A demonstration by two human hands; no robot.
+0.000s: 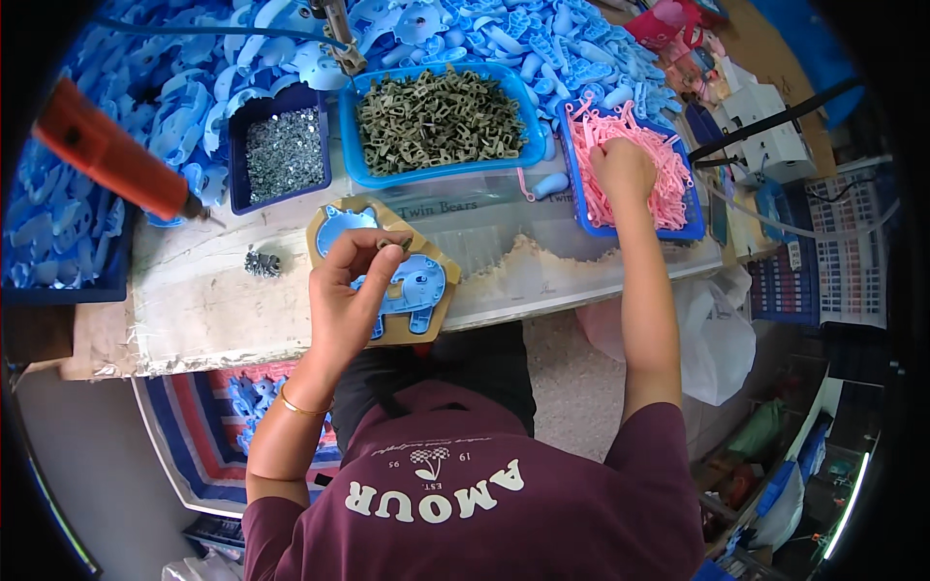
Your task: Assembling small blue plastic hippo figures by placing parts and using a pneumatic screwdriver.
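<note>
My left hand (pixel 351 281) is raised over the tan mould block (pixel 433 324), pinching a small olive-brown plastic clip (pixel 395 242) between thumb and forefinger. Blue toy half-shells (pixel 418 283) shaped like an animal's head and body lie in the block, partly covered by that hand. At the right, my right hand (pixel 625 172) reaches down into a blue basket (pixel 603 230) of pink looped plastic strips (pixel 664 179). Its fingers are bunched together at the pile, and their tips are hidden, so what they hold cannot be made out.
A light-blue tray (pixel 441 180) heaped with olive-brown clips stands beyond the block, beside a dark tray (pixel 235 174) of small metal screws. An orange power screwdriver (pixel 116 150) hangs at the left. Blue plastic shells (pixel 417 24) are piled along the back. A screw cluster (pixel 262 261) sits left of the block.
</note>
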